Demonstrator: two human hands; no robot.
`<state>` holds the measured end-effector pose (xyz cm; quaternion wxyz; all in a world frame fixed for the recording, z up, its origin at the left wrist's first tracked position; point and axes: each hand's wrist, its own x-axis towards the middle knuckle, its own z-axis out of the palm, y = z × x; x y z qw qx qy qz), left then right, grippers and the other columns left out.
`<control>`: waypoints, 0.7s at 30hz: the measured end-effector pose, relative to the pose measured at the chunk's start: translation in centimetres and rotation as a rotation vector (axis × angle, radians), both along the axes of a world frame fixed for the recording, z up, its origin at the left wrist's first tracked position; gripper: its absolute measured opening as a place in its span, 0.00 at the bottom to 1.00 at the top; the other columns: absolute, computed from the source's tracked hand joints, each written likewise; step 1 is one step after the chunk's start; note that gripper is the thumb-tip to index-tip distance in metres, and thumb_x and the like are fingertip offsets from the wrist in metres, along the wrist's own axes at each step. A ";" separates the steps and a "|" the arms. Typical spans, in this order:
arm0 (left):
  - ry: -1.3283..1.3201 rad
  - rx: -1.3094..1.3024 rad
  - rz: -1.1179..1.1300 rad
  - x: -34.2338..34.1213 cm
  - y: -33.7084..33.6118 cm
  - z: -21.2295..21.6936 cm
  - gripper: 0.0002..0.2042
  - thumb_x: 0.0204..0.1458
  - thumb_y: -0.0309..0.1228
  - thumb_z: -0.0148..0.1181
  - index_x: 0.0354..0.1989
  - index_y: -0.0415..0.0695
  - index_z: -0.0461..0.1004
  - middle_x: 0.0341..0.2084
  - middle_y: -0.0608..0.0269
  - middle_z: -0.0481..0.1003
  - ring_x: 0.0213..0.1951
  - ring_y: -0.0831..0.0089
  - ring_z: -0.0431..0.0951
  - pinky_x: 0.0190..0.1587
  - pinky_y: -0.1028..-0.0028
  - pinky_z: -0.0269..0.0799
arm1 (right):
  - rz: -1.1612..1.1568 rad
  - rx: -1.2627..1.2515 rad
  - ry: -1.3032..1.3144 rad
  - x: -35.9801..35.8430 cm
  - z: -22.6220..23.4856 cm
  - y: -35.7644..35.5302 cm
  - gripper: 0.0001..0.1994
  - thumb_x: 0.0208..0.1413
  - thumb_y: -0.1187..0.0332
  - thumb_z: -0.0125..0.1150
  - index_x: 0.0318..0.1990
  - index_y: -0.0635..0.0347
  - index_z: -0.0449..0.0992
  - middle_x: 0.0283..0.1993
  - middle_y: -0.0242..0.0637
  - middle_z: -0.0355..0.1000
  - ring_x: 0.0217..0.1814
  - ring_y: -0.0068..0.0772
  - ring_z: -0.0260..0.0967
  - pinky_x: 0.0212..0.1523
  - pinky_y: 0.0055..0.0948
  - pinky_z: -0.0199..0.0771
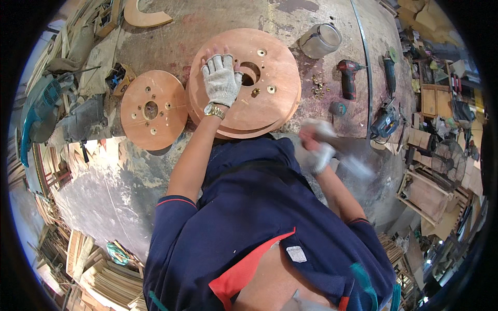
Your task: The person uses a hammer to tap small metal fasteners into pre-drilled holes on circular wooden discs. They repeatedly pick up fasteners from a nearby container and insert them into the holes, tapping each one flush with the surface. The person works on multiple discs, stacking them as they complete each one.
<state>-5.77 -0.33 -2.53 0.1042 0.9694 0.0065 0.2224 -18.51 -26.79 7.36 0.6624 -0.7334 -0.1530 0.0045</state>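
- Left grip (220, 78), gloved, lies flat and unclenched on the stacked large wooden discs (254, 110), out on the surface (199, 18)
- Right grip (315, 146) flashes by in a blur near them; can't tell whether it's clenched
- Discs look stiff, fairly heavy, hardly fragile; opposite rims offer the surest hold

A worn, stained wooden workbench (223, 14) spans the upper view, beside a mottled grey concrete floor (111, 207) where bright light falls in patches at left. Timber strips (116, 285) lie stacked lower left; at right, a caged fan (448, 157) stands near a wooden frame (424, 193).
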 end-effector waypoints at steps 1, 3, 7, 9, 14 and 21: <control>0.010 -0.004 0.000 0.2 0.3 -0.2 0.26 0.63 0.43 0.53 0.66 0.42 0.67 0.68 0.42 0.62 0.72 0.42 0.57 0.72 0.45 0.51 | -0.142 -0.759 -0.291 -0.1 -1.8 0.9 0.09 0.63 0.65 0.56 0.33 0.59 0.75 0.23 0.49 0.70 0.27 0.53 0.70 0.29 0.43 0.68; 0.007 -0.043 -0.016 -0.4 0.2 -1.0 0.29 0.63 0.45 0.52 0.69 0.42 0.65 0.70 0.40 0.60 0.72 0.41 0.56 0.72 0.43 0.49 | 0.014 -1.021 0.235 0.5 -5.0 0.1 0.11 0.66 0.63 0.52 0.45 0.59 0.77 0.25 0.56 0.72 0.30 0.61 0.76 0.31 0.50 0.72; 0.101 0.005 0.019 0.0 0.6 -0.3 0.30 0.64 0.46 0.52 0.70 0.43 0.64 0.71 0.39 0.59 0.72 0.40 0.56 0.73 0.42 0.47 | -0.160 -0.752 0.194 2.9 7.8 4.2 0.15 0.69 0.59 0.51 0.46 0.62 0.77 0.24 0.54 0.71 0.25 0.53 0.75 0.28 0.44 0.73; 0.075 0.003 0.034 -0.1 0.5 -0.6 0.29 0.64 0.46 0.52 0.70 0.44 0.64 0.71 0.40 0.59 0.72 0.40 0.56 0.72 0.42 0.48 | -0.264 -0.476 -0.017 2.0 10.7 4.5 0.15 0.68 0.58 0.52 0.44 0.62 0.76 0.25 0.54 0.73 0.27 0.54 0.76 0.30 0.46 0.73; 0.057 -0.021 0.019 0.4 0.2 -0.9 0.27 0.64 0.45 0.52 0.69 0.45 0.65 0.70 0.43 0.61 0.72 0.41 0.57 0.71 0.42 0.49 | -0.148 -0.813 -0.033 -0.1 -1.0 1.5 0.18 0.65 0.54 0.57 0.39 0.64 0.74 0.29 0.54 0.76 0.32 0.58 0.77 0.34 0.51 0.74; 0.131 0.030 0.022 0.1 0.6 -0.5 0.28 0.63 0.46 0.51 0.68 0.43 0.67 0.69 0.41 0.62 0.72 0.41 0.58 0.72 0.41 0.48 | -0.222 -0.524 0.009 1.5 10.7 5.5 0.13 0.66 0.57 0.57 0.44 0.58 0.76 0.28 0.54 0.74 0.33 0.60 0.76 0.33 0.48 0.73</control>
